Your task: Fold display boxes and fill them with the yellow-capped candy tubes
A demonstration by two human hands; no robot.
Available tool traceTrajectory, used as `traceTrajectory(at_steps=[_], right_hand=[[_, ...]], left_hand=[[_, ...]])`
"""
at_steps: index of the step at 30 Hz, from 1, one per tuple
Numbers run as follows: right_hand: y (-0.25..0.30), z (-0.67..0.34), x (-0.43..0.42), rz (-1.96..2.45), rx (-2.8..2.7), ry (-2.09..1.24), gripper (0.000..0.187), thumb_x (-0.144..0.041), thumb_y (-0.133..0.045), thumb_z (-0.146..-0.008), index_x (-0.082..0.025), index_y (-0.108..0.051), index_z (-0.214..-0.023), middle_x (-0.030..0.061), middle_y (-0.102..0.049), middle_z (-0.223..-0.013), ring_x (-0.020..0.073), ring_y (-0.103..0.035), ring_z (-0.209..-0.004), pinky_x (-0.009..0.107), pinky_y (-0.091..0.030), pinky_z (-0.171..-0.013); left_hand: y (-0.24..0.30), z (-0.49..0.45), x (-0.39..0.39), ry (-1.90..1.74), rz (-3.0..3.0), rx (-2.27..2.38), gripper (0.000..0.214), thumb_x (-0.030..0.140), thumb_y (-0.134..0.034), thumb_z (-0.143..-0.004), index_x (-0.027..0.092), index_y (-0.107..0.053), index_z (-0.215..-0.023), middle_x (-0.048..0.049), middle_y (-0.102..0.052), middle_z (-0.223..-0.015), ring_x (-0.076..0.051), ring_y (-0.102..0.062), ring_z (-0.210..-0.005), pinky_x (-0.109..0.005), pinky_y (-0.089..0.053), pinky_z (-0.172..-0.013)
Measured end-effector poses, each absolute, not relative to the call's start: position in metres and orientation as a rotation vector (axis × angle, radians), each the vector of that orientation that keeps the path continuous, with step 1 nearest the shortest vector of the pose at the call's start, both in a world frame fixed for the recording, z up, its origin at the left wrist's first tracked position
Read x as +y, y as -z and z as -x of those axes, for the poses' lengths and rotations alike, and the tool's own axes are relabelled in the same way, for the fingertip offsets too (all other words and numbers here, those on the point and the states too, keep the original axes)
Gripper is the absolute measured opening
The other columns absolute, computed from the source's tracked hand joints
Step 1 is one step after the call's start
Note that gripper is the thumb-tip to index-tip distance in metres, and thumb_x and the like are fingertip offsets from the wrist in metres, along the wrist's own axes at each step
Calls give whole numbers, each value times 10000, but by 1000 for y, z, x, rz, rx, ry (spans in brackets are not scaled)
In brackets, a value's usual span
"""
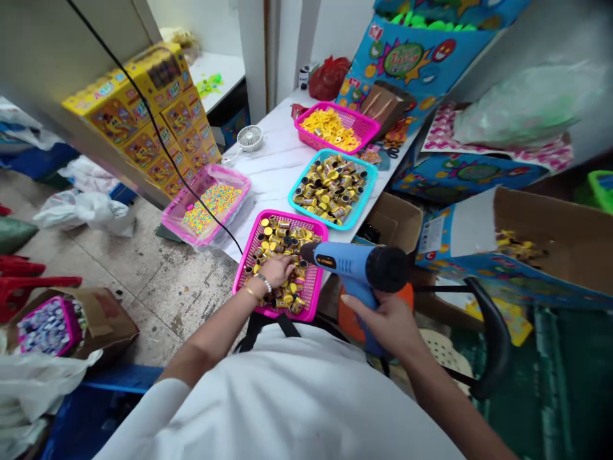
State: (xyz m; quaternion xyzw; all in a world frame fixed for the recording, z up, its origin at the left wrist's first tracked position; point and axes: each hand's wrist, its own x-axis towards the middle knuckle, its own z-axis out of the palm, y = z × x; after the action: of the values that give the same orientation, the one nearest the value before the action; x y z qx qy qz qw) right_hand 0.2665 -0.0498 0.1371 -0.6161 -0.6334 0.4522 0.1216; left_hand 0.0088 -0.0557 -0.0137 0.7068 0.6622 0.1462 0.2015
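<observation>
Blue heat gun (347,257) partly hides the near pink basket (315,292).

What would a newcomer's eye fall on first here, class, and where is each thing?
Probably the blue gun-shaped tool held in the right hand, its nozzle over the nearest pink basket of small yellow pieces, with the left hand among them. Next, perhaps, the turquoise basket of similar pieces beyond it on the white table, and the stacked yellow boxes at upper left.
</observation>
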Motion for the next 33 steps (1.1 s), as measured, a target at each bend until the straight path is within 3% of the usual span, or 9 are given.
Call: traceTrajectory(at_steps=[3,7,11,16,20,25,27,30,33], right_hand=[[-140,-286,-43,1847,-1814,-1405,473,-603,-644,-718,-142,-723,-788,67,-682,-534,236,-650,-507,318,-486,-500],[-135,-310,-42,1794,-1926,-1386,414,-581,-629,-742,-174,-695,-694,47,-668,-522,219,-637,-518,311,-472,-526],[-122,-320,-36,1715,-2023,-1379,429,-603,-614,-745,-199,-642,-604,36,-632,-500,222,-623,-527,303,-437,-514],[-119,-315,-20,1626,-2102,-1416,361,-543,-617,-744,-207,-639,-613,43,-649,-541,229,-643,-569,282,-400,-508],[-121,-308,-14,1454,-2175,-1520,294,-498,-638,-726,-213,-655,-655,37,-669,-569,230,-658,-595,273,-394,-514],[-118,-292,-16,1499,-2159,-1321,301,-502,-608,-743,-215,-650,-659,37,-661,-560,222,-646,-574,276,-384,-518],[-119,-291,-20,1422,-2197,-1391,275,-480,-623,-738,-217,-651,-663,22,-658,-564,206,-641,-561,263,-376,-505],[-122,-299,-31,1398,-2220,-1493,270,-465,-647,-720,-228,-616,-594,3,-617,-503,184,-608,-495,256,-361,-471],[-124,-309,-42,1572,-2169,-1314,357,-532,-666,-680,-243,-551,-504,0,-535,-403,182,-544,-405,281,-339,-442]], left_hand=[[22,-26,-36,-253,-1978,1897,412,412,-514,-972,112,-679,-1202,-189,-643,-1322,-327,-600,-1139,-513,-445,-1003],[6,-38,-76,-160,-1948,1971,490,487,-388,-1007,153,-739,-1080,-181,-645,-1282,-363,-559,-1163,-600,-406,-1016],[-18,-36,-140,-269,-1920,2057,436,438,-424,-1004,194,-677,-1262,-153,-578,-1410,-349,-489,-1302,-578,-410,-1084],[-28,-12,-179,-783,-1620,2270,314,351,-478,-991,202,-751,-1028,-127,-679,-1289,-266,-621,-1202,-498,-499,-1067],[-34,6,-181,-837,-1445,2469,297,350,-511,-983,171,-747,-997,-140,-726,-1167,-262,-682,-1086,-510,-547,-997],[-36,2,-181,-875,-1429,2503,276,321,-517,-982,174,-749,-964,-118,-754,-1092,-236,-710,-1019,-470,-577,-950],[-35,-3,-184,-877,-1467,2471,258,311,-525,-979,184,-748,-951,-107,-758,-1088,-226,-717,-1006,-447,-589,-930],[-38,1,-184,-874,-1532,2420,245,302,-521,-979,192,-738,-955,-105,-760,-1085,-223,-721,-997,-436,-598,-910],[-41,18,-161,-855,-1611,2356,261,300,-481,-992,188,-716,-1006,-118,-754,-1069,-235,-713,-1001,-456,-586,-922]])
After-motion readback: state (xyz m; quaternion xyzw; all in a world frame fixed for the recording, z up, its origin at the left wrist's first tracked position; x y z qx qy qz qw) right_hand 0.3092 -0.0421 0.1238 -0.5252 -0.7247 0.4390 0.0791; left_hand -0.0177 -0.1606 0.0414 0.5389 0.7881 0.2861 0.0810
